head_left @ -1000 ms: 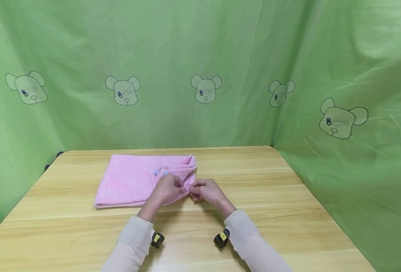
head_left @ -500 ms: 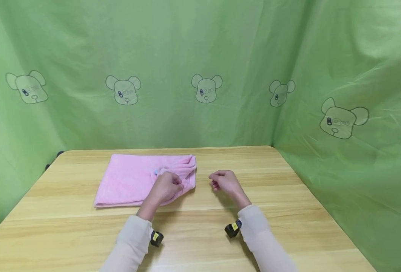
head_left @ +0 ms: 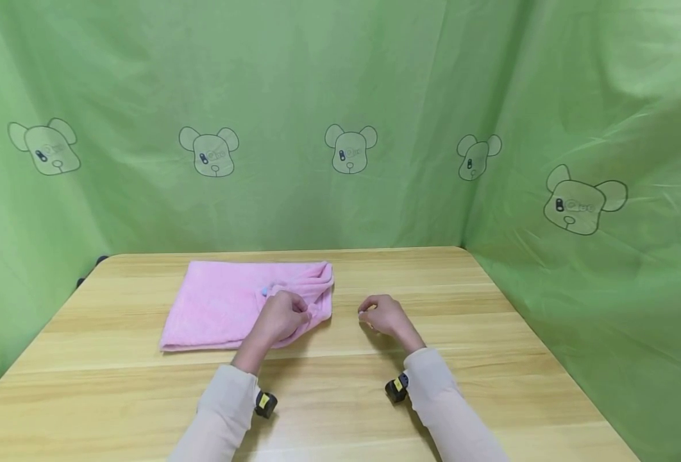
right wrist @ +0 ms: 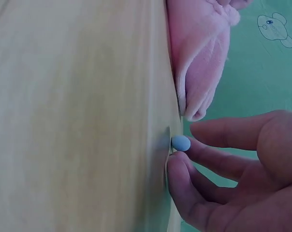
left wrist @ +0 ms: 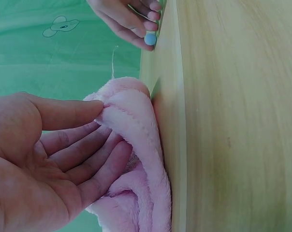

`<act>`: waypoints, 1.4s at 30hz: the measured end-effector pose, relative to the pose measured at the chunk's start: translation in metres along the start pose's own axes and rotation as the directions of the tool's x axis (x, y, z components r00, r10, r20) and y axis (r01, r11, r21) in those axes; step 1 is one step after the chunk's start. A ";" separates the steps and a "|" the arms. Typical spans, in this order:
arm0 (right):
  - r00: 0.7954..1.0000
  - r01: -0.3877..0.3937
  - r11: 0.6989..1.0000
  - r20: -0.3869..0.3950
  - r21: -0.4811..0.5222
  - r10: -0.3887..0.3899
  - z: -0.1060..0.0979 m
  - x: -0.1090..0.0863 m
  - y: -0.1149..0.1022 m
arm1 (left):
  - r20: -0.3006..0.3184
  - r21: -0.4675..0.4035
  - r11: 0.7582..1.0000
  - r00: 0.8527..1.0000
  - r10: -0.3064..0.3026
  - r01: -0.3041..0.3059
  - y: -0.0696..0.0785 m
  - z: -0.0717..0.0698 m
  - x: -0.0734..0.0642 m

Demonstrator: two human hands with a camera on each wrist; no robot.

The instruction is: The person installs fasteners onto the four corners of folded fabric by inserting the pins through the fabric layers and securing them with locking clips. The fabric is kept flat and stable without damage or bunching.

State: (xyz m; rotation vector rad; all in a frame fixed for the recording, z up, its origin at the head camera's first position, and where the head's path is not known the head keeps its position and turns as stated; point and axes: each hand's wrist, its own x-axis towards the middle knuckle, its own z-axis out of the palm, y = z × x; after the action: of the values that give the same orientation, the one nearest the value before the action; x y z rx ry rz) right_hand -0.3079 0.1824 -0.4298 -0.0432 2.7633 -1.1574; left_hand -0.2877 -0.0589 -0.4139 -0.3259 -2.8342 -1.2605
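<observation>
A pink plush cloth [head_left: 219, 298] lies folded on the wooden table, with its right end gathered into creases. A pale blue bit [head_left: 264, 292] shows on it near my left hand [head_left: 283, 317]. That hand pinches the cloth's near right edge between thumb and fingers, plain in the left wrist view. A thin pale strand [left wrist: 113, 63] sticks up from the cloth there. To the right, apart from the cloth, my right hand [head_left: 383, 314] is low at the tabletop. Its curled fingertips surround a small blue ball-headed piece [right wrist: 181, 143], whose short dark stem points toward the table.
The wooden table [head_left: 462, 391] spreads round both hands. Green curtains [head_left: 283, 70] printed with bear heads stand behind it and along both sides. Each wrist wears a small black camera [head_left: 265, 405].
My right hand has left the cloth's corner and moved right with the blue ball-headed piece, then dipped slightly as its fingers spread a little. My left hand has barely shifted on the cloth.
</observation>
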 end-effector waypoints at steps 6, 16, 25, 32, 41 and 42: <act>0.998 -0.010 0.999 0.060 -0.033 0.012 0.000 -0.003 -0.002 | 0.008 0.001 1.000 1.000 -0.004 0.004 0.001 0.000 0.000; 0.996 -0.018 0.993 0.085 -0.115 0.028 0.001 -0.003 -0.001 | 0.009 -0.002 1.000 1.000 0.005 -0.005 -0.001 0.000 -0.001; 0.997 -0.061 0.992 0.049 -0.107 0.067 0.001 -0.002 -0.001 | 0.008 0.003 1.000 1.000 -0.008 0.008 -0.001 0.001 -0.001; 0.999 -0.045 0.999 -0.008 -0.015 0.045 0.001 0.001 -0.001 | 0.010 0.005 1.000 1.000 0.002 -0.002 -0.002 -0.001 0.000; 0.994 0.048 0.982 0.085 0.181 -0.065 0.000 -0.001 -0.008 | 0.005 -0.002 1.000 1.000 0.006 -0.006 -0.002 -0.002 0.000; 0.992 0.053 0.979 0.104 0.199 -0.075 0.000 -0.002 -0.009 | 0.005 -0.004 1.000 1.000 0.007 -0.007 -0.002 -0.002 -0.001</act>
State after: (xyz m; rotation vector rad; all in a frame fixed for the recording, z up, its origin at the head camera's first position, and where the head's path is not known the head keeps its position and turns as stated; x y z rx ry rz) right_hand -0.3060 0.1760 -0.4231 -0.1701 2.5569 -1.3932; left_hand -0.2878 -0.0621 -0.4140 -0.3393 -2.8329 -1.2658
